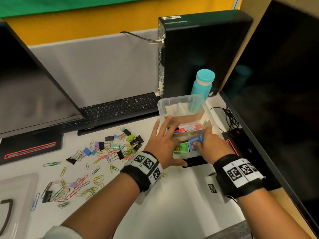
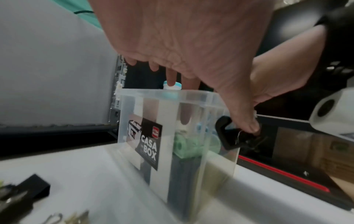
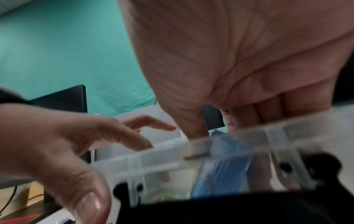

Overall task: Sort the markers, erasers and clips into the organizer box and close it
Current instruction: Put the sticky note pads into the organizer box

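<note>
Clear organizer box (image 1: 162, 105) sits on desk (image 1: 172, 204), right side, lid off. Left hand (image 1: 163, 144) grip spread, fingers straight over box's left rim. Right hand (image 1: 209, 146) grip pinching blue eraser (image 1: 194, 144) in near compartment beside green eraser (image 1: 181, 148). Markers (image 1: 189, 128) in middle compartment. Clips (image 1: 110, 149) scattered on desk left of box.

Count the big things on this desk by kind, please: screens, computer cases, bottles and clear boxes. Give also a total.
Screens: 2
Computer case: 1
Bottle: 1
Clear box: 1
Total: 5
</note>
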Action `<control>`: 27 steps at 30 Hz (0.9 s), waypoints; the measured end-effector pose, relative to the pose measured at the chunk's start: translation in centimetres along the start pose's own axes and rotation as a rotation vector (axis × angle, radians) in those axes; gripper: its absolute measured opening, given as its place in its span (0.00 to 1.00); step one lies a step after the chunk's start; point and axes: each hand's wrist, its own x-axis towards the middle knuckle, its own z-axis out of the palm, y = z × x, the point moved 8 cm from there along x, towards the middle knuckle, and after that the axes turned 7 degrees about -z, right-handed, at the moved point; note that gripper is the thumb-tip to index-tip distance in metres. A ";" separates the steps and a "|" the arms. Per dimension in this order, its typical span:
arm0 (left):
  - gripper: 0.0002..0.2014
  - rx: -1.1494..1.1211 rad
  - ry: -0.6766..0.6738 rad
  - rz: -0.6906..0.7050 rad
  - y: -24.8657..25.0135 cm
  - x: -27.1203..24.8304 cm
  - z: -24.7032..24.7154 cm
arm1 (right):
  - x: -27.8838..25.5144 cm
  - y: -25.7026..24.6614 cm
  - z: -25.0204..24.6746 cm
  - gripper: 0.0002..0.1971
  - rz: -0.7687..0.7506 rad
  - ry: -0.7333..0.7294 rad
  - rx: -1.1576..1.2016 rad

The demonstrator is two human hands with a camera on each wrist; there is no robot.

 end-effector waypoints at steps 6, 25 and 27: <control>0.37 0.103 -0.029 -0.022 0.9 0.4 0.3 | 1.8 1.2 1.4 0.18 0.086 -0.086 -0.133; 0.22 -0.340 0.002 -0.409 -13.7 -15.9 4.6 | -2.5 -15.6 0.0 0.13 -0.475 0.138 -0.177; 0.18 -0.363 -0.066 -0.509 -16.8 -18.4 6.6 | -1.9 -17.3 3.6 0.10 -0.540 0.066 -0.114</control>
